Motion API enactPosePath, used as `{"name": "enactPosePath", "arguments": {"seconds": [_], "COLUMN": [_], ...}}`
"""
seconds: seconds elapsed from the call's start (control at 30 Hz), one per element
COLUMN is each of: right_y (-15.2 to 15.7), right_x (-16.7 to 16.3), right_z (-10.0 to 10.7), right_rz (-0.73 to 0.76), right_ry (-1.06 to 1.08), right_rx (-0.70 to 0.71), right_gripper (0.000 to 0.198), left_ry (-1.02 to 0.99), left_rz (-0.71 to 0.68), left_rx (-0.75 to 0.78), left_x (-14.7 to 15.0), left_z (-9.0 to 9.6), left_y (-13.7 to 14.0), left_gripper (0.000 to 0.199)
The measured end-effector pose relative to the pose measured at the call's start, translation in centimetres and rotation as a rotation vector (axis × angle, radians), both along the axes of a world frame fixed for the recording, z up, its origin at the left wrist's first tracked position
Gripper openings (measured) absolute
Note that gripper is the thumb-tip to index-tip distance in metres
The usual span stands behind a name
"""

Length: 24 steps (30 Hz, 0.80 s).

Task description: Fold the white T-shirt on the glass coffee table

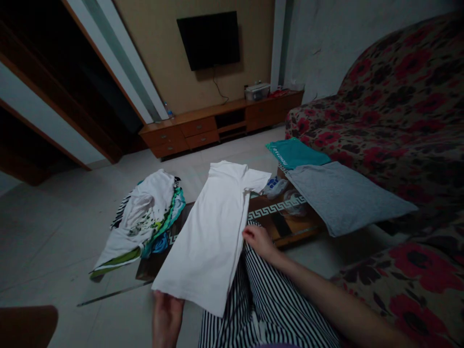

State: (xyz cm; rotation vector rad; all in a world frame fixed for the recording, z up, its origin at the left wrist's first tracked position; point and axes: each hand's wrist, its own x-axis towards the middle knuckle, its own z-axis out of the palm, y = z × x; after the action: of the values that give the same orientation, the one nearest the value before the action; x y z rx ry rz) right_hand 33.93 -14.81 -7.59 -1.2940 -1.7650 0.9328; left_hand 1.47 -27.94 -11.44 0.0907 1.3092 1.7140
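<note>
A white T-shirt (213,222), doubled lengthwise, lies across the low table and hangs over my knees, its one visible sleeve pointing right. My left hand (167,311) pinches the hem at the near left corner, its fingertips partly under the cloth. On the shirt's right edge, about halfway along, my right hand (259,240) is closed with the cloth edge between thumb and fingers. Left of the shirt is a loose heap of clothes (145,208), white, green and striped. A grey folded garment (351,193) lies to the right, partly over a teal one (295,152).
The dark low table (286,217) has a patterned border and bears a small plastic bag (277,186). A flowered sofa (380,96) runs along the right. Farther off stand a wooden TV cabinet (203,128) and a wall television (210,41). A brown rounded edge (27,326) shows at lower left.
</note>
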Motion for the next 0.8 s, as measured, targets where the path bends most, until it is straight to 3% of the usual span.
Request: {"name": "enactPosePath", "arguments": {"seconds": [0.07,0.17,0.23,0.33,0.47,0.6,0.7,0.8], "right_y": [5.6,12.4,15.5,18.6,21.1,21.7,21.4,21.3], "right_x": [2.2,4.1,4.5,5.1,7.0,9.0,9.6,9.8], "right_z": [0.6,0.9,1.1,1.6,2.0,0.6,-1.0,-1.9], "right_rz": [-0.166,-0.34,-0.34,-0.228,-0.218,-0.226,-0.226,-0.218], "right_ry": [-0.221,-0.516,-0.662,-0.811,-0.831,-0.823,-0.792,-0.721], "right_rx": [0.163,0.272,0.299,0.283,0.307,0.334,0.303,0.265], "right_gripper": [0.015,0.028,0.038,0.029,0.023,0.022,0.022,0.027], "left_ry": [-0.083,-0.104,-0.014,0.156,0.184,0.232,0.125,0.006], "left_rz": [-0.059,-0.191,-0.271,-0.296,-0.242,-0.187,-0.161,-0.227], "left_rx": [-0.134,-0.274,-0.307,-0.377,-0.408,-0.484,-0.485,-0.384], "left_x": [2.0,5.5,7.2,7.9,6.9,7.0,8.7,11.2], "left_z": [0.6,1.9,2.4,2.6,1.9,1.5,2.6,4.4], "left_y": [-1.1,-2.3,-2.9,-3.2,-3.1,-3.1,-3.2,-3.6], "left_gripper": [0.021,0.027,0.033,0.031,0.032,0.031,0.026,0.037]}}
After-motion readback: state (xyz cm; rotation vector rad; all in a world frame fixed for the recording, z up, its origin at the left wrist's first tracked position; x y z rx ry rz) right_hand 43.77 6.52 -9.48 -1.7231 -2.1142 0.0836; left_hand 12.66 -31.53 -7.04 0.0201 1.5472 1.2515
